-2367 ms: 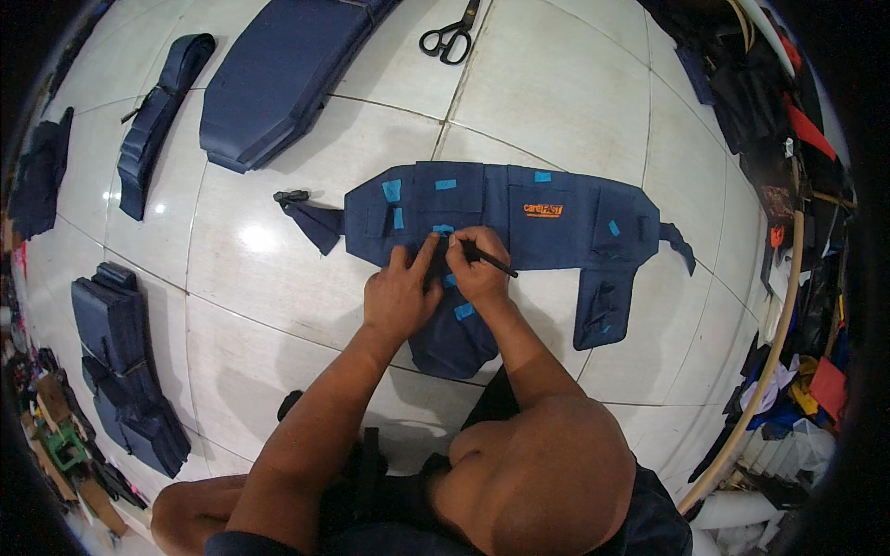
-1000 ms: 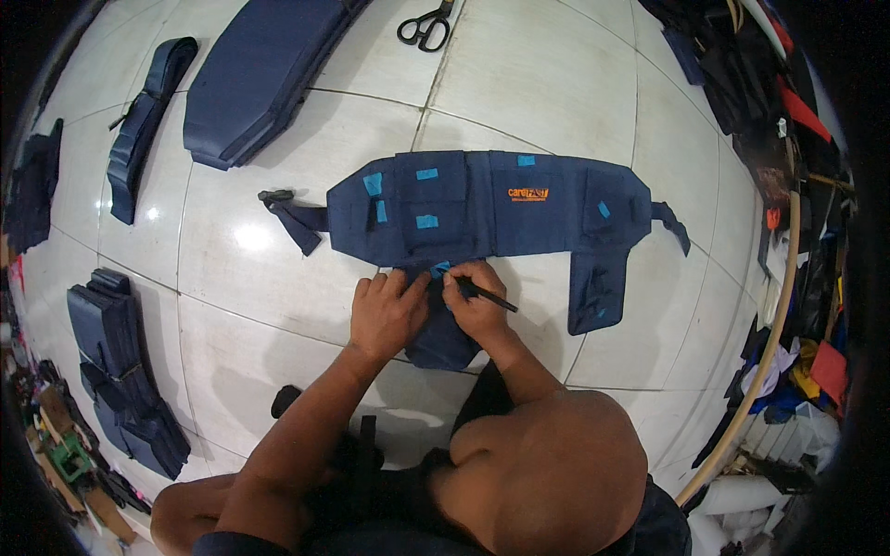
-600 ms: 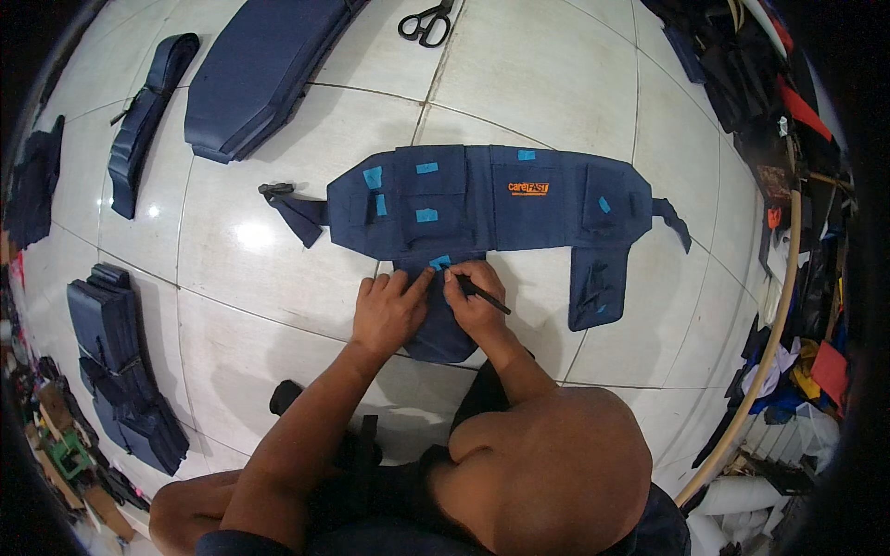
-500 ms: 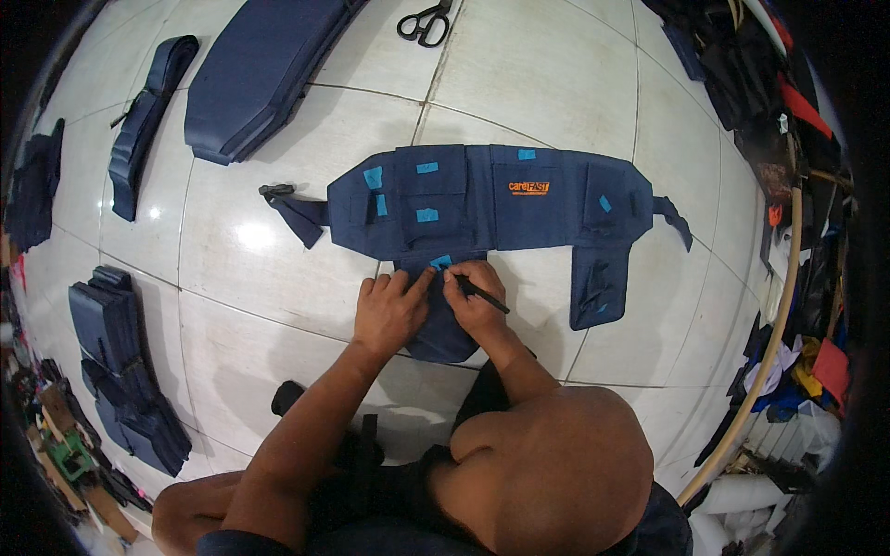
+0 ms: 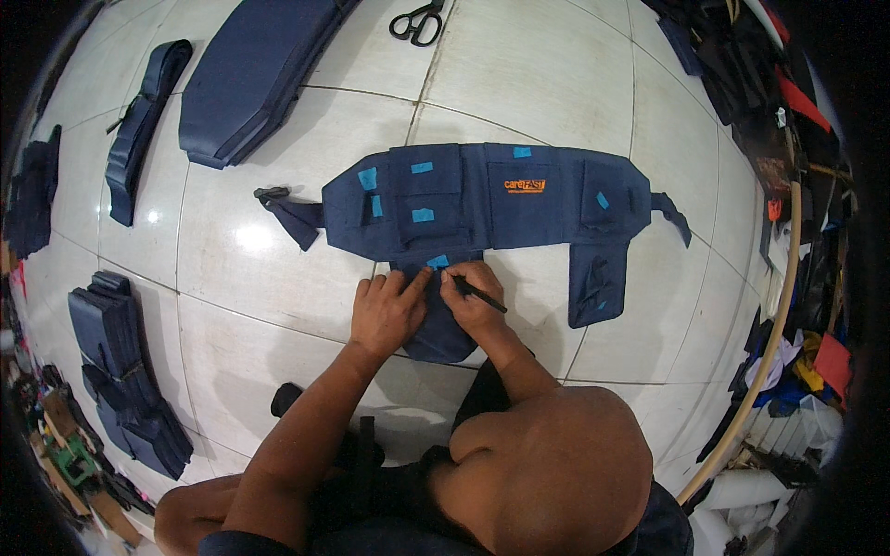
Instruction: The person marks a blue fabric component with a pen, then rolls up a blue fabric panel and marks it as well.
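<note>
A navy fabric waist belt with pockets [image 5: 473, 199] lies spread on the floor, with blue tape pieces stuck on it and an orange print on one pocket. My left hand [image 5: 387, 310] rests on its near left flap [image 5: 443, 335], fingers stretched out, a fingertip at the edge of a blue tape piece [image 5: 437, 262]. My right hand [image 5: 473, 301] grips a black pen [image 5: 487, 298], its tip close beside that same tape. The belt's right flap [image 5: 596, 287] hangs toward me, with a small tape piece near its lower edge.
Black-handled scissors [image 5: 417, 26] lie at the far side. Stacked navy panels [image 5: 255, 79] and a folded navy strap bundle [image 5: 146, 130] are at far left. Tied navy pieces [image 5: 125, 371] lie at near left. Dark cloth and clutter [image 5: 797, 371] line the right edge, behind a curved tan pole [image 5: 783, 315].
The view has shifted very slightly. Both hands stay at the same tape piece, and the pen remains in my right hand.
</note>
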Demonstrator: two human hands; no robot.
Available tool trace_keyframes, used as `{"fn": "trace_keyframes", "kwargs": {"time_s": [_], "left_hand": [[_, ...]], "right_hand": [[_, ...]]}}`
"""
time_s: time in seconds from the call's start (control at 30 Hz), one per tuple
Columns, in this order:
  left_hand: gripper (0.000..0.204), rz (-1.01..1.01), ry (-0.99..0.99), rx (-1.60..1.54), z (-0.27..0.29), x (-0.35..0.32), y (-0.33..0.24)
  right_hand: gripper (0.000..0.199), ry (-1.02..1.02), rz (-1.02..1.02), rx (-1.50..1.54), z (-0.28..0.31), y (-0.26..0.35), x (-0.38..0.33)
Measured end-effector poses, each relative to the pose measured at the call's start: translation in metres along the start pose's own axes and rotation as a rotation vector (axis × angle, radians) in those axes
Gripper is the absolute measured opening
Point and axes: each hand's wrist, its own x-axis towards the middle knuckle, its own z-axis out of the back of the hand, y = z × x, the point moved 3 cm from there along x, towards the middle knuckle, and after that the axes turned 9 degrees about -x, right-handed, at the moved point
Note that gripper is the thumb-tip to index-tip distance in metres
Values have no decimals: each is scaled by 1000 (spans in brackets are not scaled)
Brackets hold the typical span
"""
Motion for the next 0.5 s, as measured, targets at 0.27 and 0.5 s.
{"fn": "trace_keyframes", "kwargs": {"time_s": [0.27, 0.5], "left_hand": [[44, -10, -4, -17, 3, 3, 2], [40, -62, -134, 51, 17, 38, 24]], "right_hand": [[12, -57, -175, 84, 13, -12, -9], [13, 2, -102, 123, 29, -4, -12]]}}
